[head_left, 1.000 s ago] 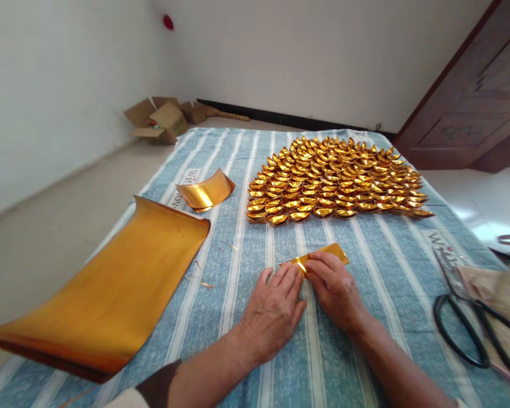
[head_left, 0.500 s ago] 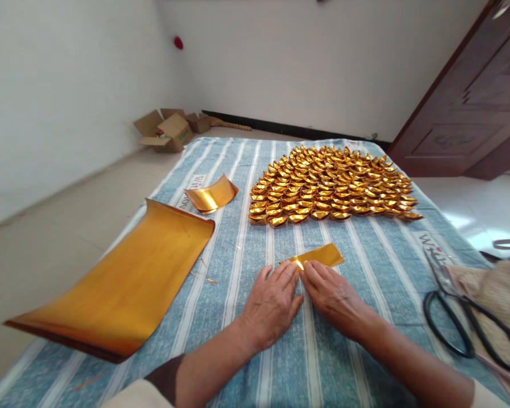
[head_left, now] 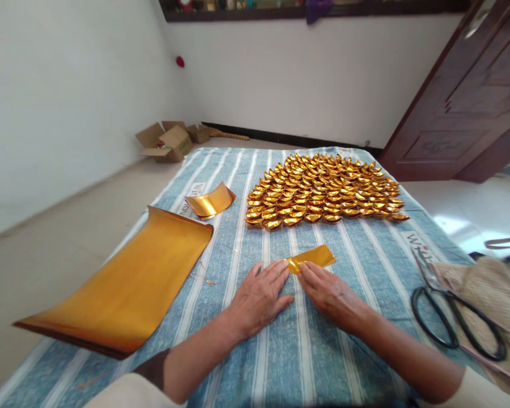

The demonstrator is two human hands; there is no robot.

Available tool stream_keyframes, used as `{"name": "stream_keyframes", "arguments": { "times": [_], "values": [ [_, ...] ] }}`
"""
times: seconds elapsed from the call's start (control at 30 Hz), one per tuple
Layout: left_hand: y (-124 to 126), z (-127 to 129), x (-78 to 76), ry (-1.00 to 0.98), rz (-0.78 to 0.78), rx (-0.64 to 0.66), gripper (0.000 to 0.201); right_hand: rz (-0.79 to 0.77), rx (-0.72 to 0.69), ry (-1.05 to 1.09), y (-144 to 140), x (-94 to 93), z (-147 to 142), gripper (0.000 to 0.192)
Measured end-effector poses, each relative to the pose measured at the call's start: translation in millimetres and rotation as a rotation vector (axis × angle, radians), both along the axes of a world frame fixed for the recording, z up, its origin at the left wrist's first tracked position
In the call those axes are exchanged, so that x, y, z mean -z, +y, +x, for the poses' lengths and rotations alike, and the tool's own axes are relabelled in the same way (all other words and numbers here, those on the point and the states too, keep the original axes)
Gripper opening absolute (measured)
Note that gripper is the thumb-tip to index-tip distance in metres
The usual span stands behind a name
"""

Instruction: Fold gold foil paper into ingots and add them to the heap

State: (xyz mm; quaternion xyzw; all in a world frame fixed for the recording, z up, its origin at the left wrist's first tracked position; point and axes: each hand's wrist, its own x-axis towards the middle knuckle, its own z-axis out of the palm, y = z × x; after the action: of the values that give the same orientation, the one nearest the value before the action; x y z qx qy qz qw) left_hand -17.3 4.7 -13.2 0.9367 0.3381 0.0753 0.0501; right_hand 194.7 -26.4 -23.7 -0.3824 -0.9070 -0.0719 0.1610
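Curling at its far edge, a large gold sheet (head_left: 123, 289) lay leftmost on the striped cloth (head_left: 365, 266). Open cloth separated it from the left hand (head_left: 259, 294), whose fingers pressed flat beside the gold strip (head_left: 312, 258). Right hand (head_left: 329, 292) fingers pinched the strip's folded near end. Scissors (head_left: 450, 311) lay by the cloth's right edge.

— What is the person wearing?
— A pale, cream-coloured top. Its left sleeve (head_left: 130, 394) ends in a dark brown cuff (head_left: 153, 368).
— And the hands?
— The left hand (head_left: 259, 297) and right hand (head_left: 329, 294) are bare: no gloves, rings or watch.
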Motion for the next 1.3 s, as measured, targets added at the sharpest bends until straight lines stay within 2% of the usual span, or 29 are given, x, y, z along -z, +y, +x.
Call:
{"name": "stream_keyframes", "arguments": {
  "times": [0.4,0.53,0.77,0.93,1.13,1.3],
  "values": [
    [5,-10,-4.8,0.058,0.102,-0.083,0.043,0.081,0.016,-0.042,1,9.1,1,0.028],
    [4,-8,-6.5,0.053,0.164,-0.154,0.04,0.071,0.021,-0.013,1,9.5,0,0.029],
    [-5,-4,-8.9,-0.072,0.258,-0.243,0.036,0.045,0.027,0.069,1,18.8,-2,0.028],
    [-15,21,-3.0,-0.182,0.122,-0.085,0.038,0.088,0.043,0.107,2,24.5,-3,0.032],
    [-15,40,7.9,-0.134,0.079,-0.174,0.034,0.117,0.053,0.16,1,25.0,-2,0.031],
    [-9,37,10.4,-0.166,0.07,-0.126,0.027,0.114,0.019,0.201,-2,18.8,1,0.024]
  ]
}}
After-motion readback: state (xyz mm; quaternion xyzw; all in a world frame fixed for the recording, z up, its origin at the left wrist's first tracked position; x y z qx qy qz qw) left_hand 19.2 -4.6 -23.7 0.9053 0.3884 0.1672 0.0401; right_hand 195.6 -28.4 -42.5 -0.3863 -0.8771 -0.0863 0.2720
